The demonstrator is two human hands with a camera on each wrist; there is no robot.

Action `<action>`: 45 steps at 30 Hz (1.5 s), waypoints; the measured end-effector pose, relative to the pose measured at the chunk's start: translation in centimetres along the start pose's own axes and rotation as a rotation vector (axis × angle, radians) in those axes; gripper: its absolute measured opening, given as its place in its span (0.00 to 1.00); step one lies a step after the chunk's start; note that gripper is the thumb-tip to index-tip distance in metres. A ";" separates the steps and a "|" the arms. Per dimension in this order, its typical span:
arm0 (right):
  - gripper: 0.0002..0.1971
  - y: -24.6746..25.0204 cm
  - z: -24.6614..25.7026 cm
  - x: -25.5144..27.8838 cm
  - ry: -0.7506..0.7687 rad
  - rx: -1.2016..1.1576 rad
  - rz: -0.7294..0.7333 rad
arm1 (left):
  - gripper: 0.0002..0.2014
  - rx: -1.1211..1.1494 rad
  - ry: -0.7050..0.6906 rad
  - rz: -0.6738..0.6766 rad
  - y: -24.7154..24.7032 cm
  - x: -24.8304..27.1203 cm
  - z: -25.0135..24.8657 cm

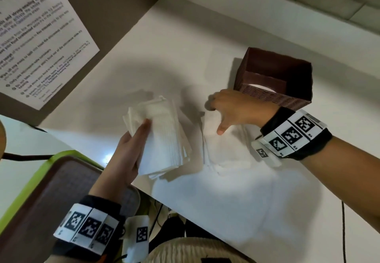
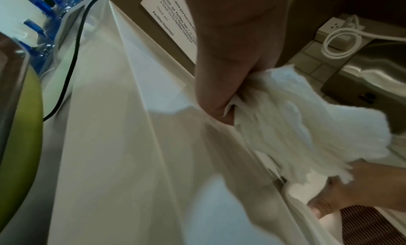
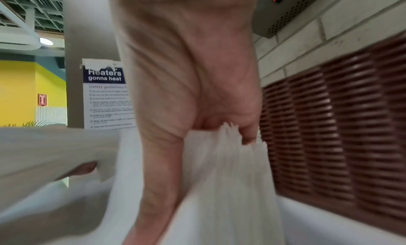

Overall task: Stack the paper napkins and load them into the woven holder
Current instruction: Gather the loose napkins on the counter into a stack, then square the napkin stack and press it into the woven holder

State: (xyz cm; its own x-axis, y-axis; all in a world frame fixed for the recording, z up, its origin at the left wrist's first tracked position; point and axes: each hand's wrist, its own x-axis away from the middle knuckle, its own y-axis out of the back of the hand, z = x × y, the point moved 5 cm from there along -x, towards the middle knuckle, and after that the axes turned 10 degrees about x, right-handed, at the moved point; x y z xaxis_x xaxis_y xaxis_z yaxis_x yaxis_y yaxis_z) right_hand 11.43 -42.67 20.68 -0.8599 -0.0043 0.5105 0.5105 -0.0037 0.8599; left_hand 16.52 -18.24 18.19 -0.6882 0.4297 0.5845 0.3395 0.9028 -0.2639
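While the left hand point(image 1: 131, 149) grips one napkin stack point(image 1: 164, 135), the right hand point(image 1: 236, 108) pinches another napkin pile point(image 1: 224, 151).

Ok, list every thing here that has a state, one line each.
Left hand: grips the left napkin stack.
Left napkin stack: fanned, lifted at one end.
Right hand: fingers curled on the right napkin pile.
Right napkin pile: flat on the counter, uneven.
Holder: upright, open-topped, something white at the bottom.
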 end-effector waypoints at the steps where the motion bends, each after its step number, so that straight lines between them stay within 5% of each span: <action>1: 0.33 0.5 0.1 0.7 0.006 -0.051 -0.001 | 0.20 0.006 -0.024 0.004 -0.1 -0.1 -0.3; 6: 0.22 4.4 0.5 7.4 0.112 -0.389 0.049 | 0.20 -0.032 -0.133 0.081 -2.3 -0.5 -1.3; 11: 0.09 8.2 1.9 11.4 0.164 -0.779 0.008 | 0.14 -0.226 -0.171 0.332 -8.1 0.7 -1.4; 15: 0.11 7.1 0.5 10.6 -0.008 -0.832 -0.206 | 0.15 -0.277 -0.165 0.541 -11.7 2.2 -1.0; 21: 0.12 5.4 -0.1 11.9 -0.183 -0.748 -0.383 | 0.35 -0.058 0.035 0.556 -13.4 3.5 -0.4; 25: 0.19 5.1 0.3 12.7 -0.274 -0.708 -0.549 | 0.24 -0.047 0.040 0.624 -14.4 4.8 -0.5; 28: 0.38 4.6 0.5 14.1 -0.372 -0.748 -0.653 | 0.20 -0.096 0.033 0.602 -14.6 4.6 0.3; 31: 0.42 1.8 0.1 16.1 -0.516 -1.204 -0.732 | 0.22 -0.004 0.056 0.512 -14.4 4.1 0.7; 35: 0.36 -3.0 3.2 15.6 -0.386 -1.752 -0.439 | 0.21 -0.044 0.030 0.532 -15.7 4.7 1.6; 38: 0.20 -3.8 3.6 16.0 -0.429 -1.727 -0.517 | 0.20 -0.181 -0.036 0.560 -16.6 5.3 1.8; 41: 0.27 -4.1 3.0 16.8 -0.415 -1.587 -0.614 | 0.21 -0.251 -0.168 0.600 -16.7 5.1 1.4; 45: 0.24 -4.2 2.8 17.4 -0.337 -1.415 -0.761 | 0.18 -0.313 -0.369 0.683 -16.8 5.2 1.0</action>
State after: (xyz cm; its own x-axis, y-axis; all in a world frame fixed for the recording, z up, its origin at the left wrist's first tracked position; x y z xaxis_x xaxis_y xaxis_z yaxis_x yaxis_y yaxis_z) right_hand -5.65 -39.97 25.97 -0.7639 0.6302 0.1385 -0.5719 -0.7607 0.3069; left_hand 6.56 -31.18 24.92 -0.4134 0.9078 0.0706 0.8832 0.4186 -0.2117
